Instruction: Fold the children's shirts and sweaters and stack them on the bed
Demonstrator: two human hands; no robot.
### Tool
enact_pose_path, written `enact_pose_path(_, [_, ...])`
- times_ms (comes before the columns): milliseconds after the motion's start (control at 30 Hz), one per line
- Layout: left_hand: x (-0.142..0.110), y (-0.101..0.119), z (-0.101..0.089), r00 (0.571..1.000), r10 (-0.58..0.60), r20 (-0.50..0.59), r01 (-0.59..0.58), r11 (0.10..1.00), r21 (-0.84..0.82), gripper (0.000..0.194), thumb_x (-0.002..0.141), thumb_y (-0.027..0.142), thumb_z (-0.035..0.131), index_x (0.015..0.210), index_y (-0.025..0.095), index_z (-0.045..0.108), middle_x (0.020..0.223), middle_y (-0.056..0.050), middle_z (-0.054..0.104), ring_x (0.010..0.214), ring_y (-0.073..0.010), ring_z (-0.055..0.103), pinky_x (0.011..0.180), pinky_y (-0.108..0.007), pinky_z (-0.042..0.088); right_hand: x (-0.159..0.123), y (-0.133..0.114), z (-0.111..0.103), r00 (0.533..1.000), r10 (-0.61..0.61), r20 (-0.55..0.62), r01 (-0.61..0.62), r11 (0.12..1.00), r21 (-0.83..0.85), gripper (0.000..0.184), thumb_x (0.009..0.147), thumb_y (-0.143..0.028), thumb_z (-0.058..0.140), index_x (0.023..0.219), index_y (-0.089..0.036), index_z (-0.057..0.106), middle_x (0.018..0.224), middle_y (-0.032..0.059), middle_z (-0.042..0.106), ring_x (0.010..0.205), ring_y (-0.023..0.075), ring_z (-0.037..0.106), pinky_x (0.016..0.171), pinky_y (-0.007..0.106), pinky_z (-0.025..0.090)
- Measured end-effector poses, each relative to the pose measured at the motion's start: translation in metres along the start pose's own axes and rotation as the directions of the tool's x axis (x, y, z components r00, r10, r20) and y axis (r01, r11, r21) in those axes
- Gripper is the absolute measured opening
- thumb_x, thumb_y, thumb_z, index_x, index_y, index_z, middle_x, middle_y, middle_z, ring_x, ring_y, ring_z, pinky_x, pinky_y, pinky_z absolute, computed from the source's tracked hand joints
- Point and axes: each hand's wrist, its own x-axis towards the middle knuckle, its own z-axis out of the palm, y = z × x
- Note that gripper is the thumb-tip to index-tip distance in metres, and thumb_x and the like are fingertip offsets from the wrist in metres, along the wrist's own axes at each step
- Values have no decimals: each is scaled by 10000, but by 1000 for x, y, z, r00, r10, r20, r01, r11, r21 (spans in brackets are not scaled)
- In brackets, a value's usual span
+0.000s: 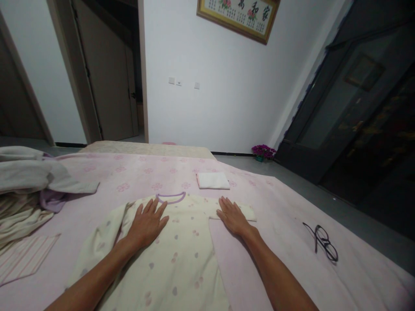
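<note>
A cream long-sleeved shirt [181,250] with small heart prints and a purple neckband lies spread out in front of me, its collar away from me. My left hand [147,224] rests flat on its upper left part, just beside the neckline, fingers apart. On the right sleeve, near the shoulder, my right hand [233,216] lies palm down with its fingers stretched out. The left sleeve runs down toward me, partly behind my left forearm, while the right one points out sideways. The shirt's lower end is cut off by the frame.
A pink flowered sheet [266,233] covers the surface. Piled clothes [29,177] and a striped cloth [29,257] lie at the left. A folded white cloth [213,180] sits beyond the collar; black-framed glasses [324,244] lie at the right. Purple flowers [263,151] stand on the floor.
</note>
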Motion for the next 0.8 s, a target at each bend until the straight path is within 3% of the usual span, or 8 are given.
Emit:
enact_pose_path(133, [-1,2,-2,1000,5,0,-5,1000,-18,601,999,488,361,1551,251,378,1626,-171,303,1504,-358,265,1183,-571,174,-6,47,-4,981,194,-13,-195,978,-75,682,1036,-500,211,1599,-116,182,1667,111,137,1542,235,105,1231,457,97])
enact_pose_path(233, [-3,-2,-3,1000,29,8,-29,998,-53,604,990,492,388,1541,245,401,1628,-167,298,1508,-356,255,1190,-575,167,-4,52,-13,962,274,-16,-274,955,-109,671,1024,-479,298,1568,-86,283,1640,160,231,1521,287,201,1208,508,152])
enact_pose_path(367, [-4,-23,-8,995,91,45,-82,983,-162,548,1012,451,321,1505,256,459,1612,-90,367,1507,-288,276,1209,-527,191,9,20,-29,967,231,-103,-242,965,-103,510,978,-335,433,1413,-89,537,1476,201,511,1391,339,431,1150,520,246])
enact_pose_path(467, [-2,-52,-17,998,-58,20,61,985,-160,535,1021,403,250,1439,237,539,1532,-58,501,1465,-250,360,1203,-455,248,28,-21,-35,980,114,-164,-127,990,-68,453,1016,-321,360,1393,-177,566,1420,127,583,1288,269,534,1080,399,343])
enact_pose_path(633, [3,-97,-36,957,-290,-7,290,956,-41,517,978,356,273,1295,174,639,1356,-151,635,1272,-311,565,1074,-505,380,67,-80,-26,975,-15,-222,9,1000,-26,391,1032,-363,392,1340,-234,595,1358,72,626,1243,221,543,996,308,374])
enact_pose_path(700, [4,-107,-39,948,-318,13,319,947,-31,492,955,374,318,1239,172,666,1259,-170,675,1156,-327,630,956,-477,456,80,-93,-18,973,-23,-231,19,1000,-22,338,1010,-383,461,1246,-226,644,1285,78,656,1185,232,559,950,315,389])
enact_pose_path(800, [3,-114,-40,948,-313,51,315,948,-42,421,922,399,386,1158,212,680,1165,-117,707,1047,-285,667,809,-371,496,93,-101,-9,970,-14,-244,10,1000,-21,234,976,-368,543,1074,-211,686,1152,75,686,1099,235,569,897,318,392])
